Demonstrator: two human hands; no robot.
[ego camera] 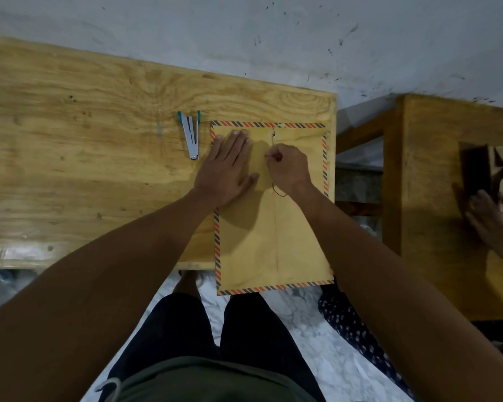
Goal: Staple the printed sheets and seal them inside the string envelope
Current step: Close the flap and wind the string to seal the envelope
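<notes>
Head view: a brown string envelope [273, 227] with a red-and-blue striped border lies flat on the right end of a pale wooden table [84, 140], its near edge hanging a little over the table's front edge. The left hand [227, 166] lies palm down on the upper left part of the envelope, fingers straight and spread slightly, fingertips near the top striped border, thumb stretched toward the right hand. It presses the paper flat and grasps nothing.

The right hand [288, 166] sits just beside the left thumb, on the envelope's upper middle. Its fingers are curled in, and thumb and forefinger pinch a thin dark string [273, 146]. From the pinch the string runs straight up to a small round button [273, 135] just beyond the fingertips, close under the top border. A short loop of the same string shows below the heel of this hand, near the wrist.

The printed sheets are not to be seen; whether they lie inside the envelope cannot be told.

A stapler [191, 134] with teal ends lies swung open on the table just left of the left hand's fingertips, apart from the envelope's edge.

Far to the right, at another wooden table [436, 198], another person's hand [494, 221] shows blurred beside a cardboard box [488, 166].
</notes>
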